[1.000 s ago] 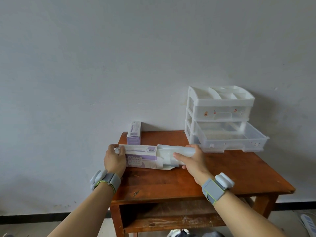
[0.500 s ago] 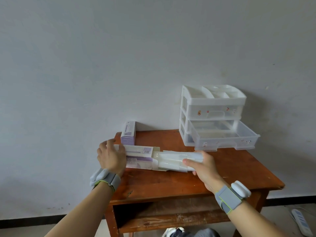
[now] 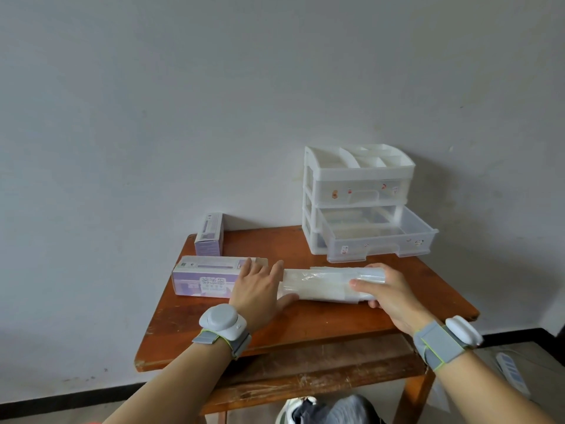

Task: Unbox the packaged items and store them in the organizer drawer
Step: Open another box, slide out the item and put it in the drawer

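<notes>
A long white and purple box [image 3: 201,275] lies on the wooden table [image 3: 305,319] at the left. A white plastic-wrapped inner pack [image 3: 318,284] lies to its right, out of the box. My right hand [image 3: 386,292] is closed around the pack's right end. My left hand [image 3: 260,289] lies flat with fingers spread over the box's right end and the pack's left end. A white organizer [image 3: 357,191] stands at the back right, its lower drawer [image 3: 379,237] pulled out.
A second purple and white box [image 3: 210,234] stands at the table's back left against the wall. A white power strip [image 3: 510,371] lies on the floor at the right. A shoe [image 3: 301,408] shows below the table's front edge.
My right hand has drawn the wrapped pack rightward out of the box. My left hand has moved from the box's left end to its right end and flattened.
</notes>
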`<state>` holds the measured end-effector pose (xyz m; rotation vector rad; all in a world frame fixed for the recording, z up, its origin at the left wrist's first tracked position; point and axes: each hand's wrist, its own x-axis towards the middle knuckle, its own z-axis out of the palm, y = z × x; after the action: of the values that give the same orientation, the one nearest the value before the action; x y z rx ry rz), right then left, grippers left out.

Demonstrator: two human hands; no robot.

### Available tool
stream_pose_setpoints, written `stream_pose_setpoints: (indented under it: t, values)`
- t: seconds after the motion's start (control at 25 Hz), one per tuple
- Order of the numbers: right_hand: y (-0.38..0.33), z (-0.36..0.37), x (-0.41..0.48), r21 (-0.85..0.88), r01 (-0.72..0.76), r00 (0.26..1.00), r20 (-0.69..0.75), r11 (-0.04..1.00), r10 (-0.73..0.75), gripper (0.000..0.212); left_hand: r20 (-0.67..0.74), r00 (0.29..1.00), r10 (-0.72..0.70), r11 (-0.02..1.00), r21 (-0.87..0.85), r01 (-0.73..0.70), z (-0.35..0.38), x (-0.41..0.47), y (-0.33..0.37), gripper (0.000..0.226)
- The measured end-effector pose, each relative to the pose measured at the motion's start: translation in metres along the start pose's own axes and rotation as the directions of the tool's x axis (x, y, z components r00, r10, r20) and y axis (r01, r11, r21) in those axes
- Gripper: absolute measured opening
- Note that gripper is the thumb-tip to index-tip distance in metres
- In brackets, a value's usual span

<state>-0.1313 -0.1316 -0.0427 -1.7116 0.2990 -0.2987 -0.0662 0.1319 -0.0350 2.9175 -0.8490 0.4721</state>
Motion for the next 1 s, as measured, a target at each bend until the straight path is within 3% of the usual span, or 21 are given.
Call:
stream_pose_setpoints:
  t: [0.2,0.44,0.64,0.84,0.92,1.0]
  values:
    - [-0.003,0.0,0.003,-0.048,-0.022,0.998,0.05,0.999,0.025,0.035,0.023,0.999,0.035,0.998,0.054,-0.036,-0.001,0.006,0.023,0.071]
    - [-0.01,0.021,0.002,-0.253,0.062,0.989,0.145,0.965,-0.026,0.041,0.026,0.999,0.029,0.995,-0.091,-0.027,-0.002,0.01,0.038,0.058]
    - [-0.006,0.007,0.001,-0.276,0.123,0.991,0.085,0.953,-0.104,0.033,0.031,1.0,0.007,0.987,-0.163,-0.002,-0.001,0.013,0.039,0.057]
    - [0.002,0.014,0.001,-0.452,0.277,0.96,0.165,0.848,-0.226,0.028,0.053,0.999,0.004,0.982,-0.189,0.006,-0.004,0.016,0.042,0.042]
    - [0.001,0.011,-0.002,-0.506,0.314,0.947,0.115,0.803,-0.299,0.029,0.069,0.998,0.009,0.983,-0.182,0.004,-0.007,0.017,0.04,0.041]
    - [0.001,0.007,-0.009,-0.639,0.419,0.868,0.072,0.646,-0.492,0.028,0.104,0.994,0.018,0.987,-0.163,-0.001,-0.01,0.02,0.038,0.042]
